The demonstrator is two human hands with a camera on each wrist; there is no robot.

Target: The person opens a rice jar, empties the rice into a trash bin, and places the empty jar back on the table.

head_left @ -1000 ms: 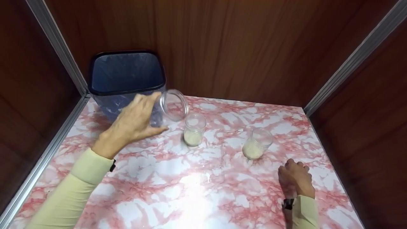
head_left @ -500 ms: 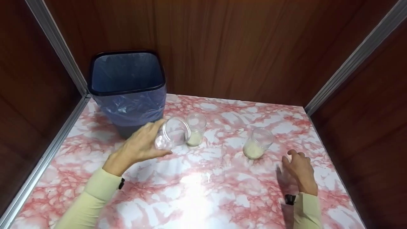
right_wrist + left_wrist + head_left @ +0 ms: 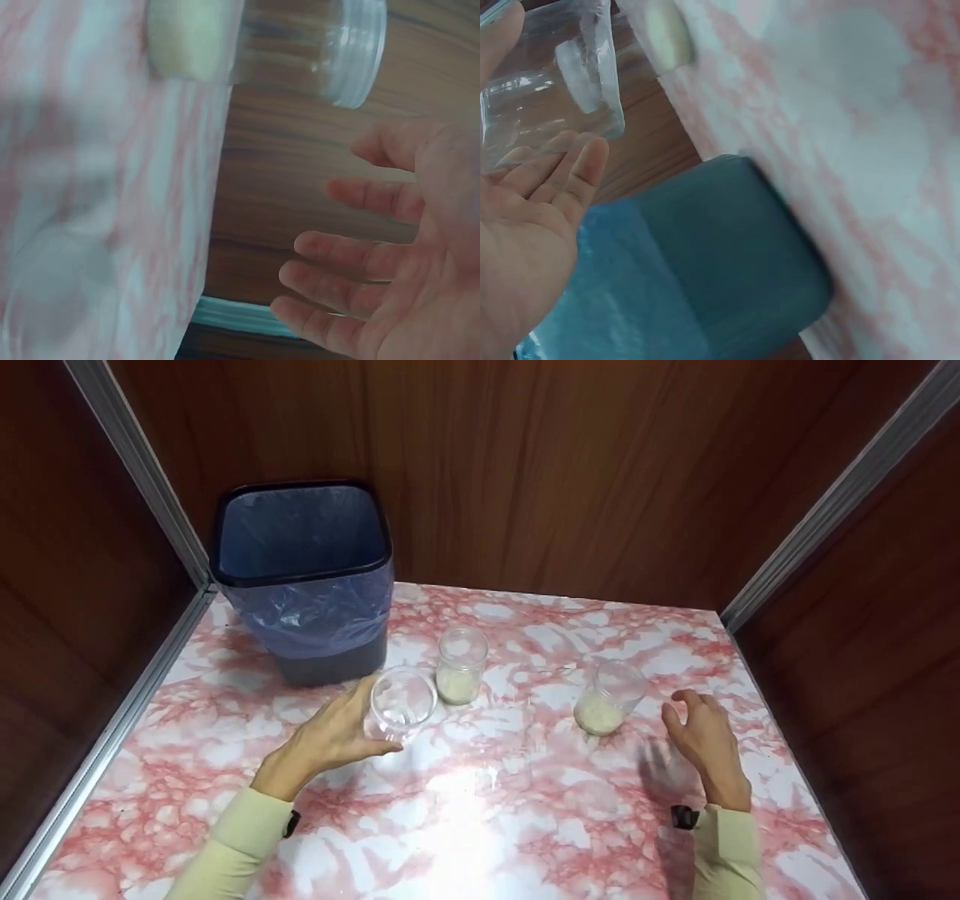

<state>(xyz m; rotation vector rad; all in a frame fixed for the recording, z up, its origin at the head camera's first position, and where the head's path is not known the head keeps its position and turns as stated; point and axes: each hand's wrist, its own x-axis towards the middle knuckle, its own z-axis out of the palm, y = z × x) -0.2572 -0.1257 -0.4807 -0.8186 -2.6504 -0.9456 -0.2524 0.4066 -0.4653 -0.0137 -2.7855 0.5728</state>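
Observation:
My left hand (image 3: 330,739) grips a clear plastic jar (image 3: 401,705) between thumb and fingers, mouth up. No contents show inside it; the left wrist view has its clear wall (image 3: 544,86) against the fingers. Just right of it on the table is a second clear jar (image 3: 460,682) with a pale, cream-coloured filling in its lower part. Farther right a third jar (image 3: 604,705) has a similar pale filling (image 3: 187,37). My right hand (image 3: 705,739) is to the right of this third jar, fingers spread and apart from it, with nothing in the palm (image 3: 420,300).
A dark bin (image 3: 330,664) with a blue plastic liner (image 3: 315,615) stands at the back left, beyond the left hand. Brown wood-grain panels (image 3: 555,472) with metal edge strips enclose the red-and-white marbled table (image 3: 405,840) at the back and sides.
My left hand has brought its jar from beside the bin toward me, lower, and turned it from sideways to mouth up. My right hand has moved slightly forward and its fingers have opened out.

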